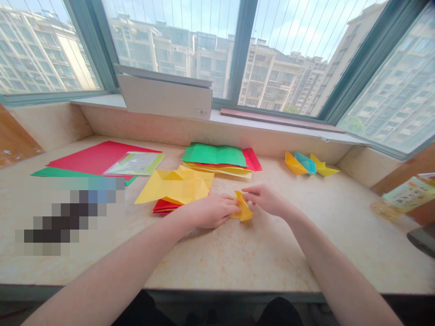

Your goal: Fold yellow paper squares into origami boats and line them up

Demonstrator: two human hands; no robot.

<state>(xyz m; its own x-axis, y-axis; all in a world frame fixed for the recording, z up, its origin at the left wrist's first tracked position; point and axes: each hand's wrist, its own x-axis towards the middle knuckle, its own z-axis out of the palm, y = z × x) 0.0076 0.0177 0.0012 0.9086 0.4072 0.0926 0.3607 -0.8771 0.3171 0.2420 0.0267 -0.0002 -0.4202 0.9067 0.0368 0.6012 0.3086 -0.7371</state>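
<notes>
A small piece of folded yellow paper (244, 209) stands creased on the tabletop between my hands. My left hand (217, 210) lies over its left side, the fingers closed on it and partly hiding it. At its upper right edge, my right hand (261, 197) has the thumb and fingers drawn together on the paper. Beyond my left wrist lies a larger creased yellow sheet (176, 185), with folded red sheets (166, 206) under it. Three folded paper boats, one orange (294, 164), one blue (306, 164) and one yellow (323, 166), sit close together at the back right.
A stack topped by a green sheet (215, 155) lies by the back ledge. Flat red paper (102, 156) and a clear packet (137, 163) are to the left. A white box (166, 96) stands on the windowsill, and a labelled bottle (408, 194) at far right. One left patch is pixelated.
</notes>
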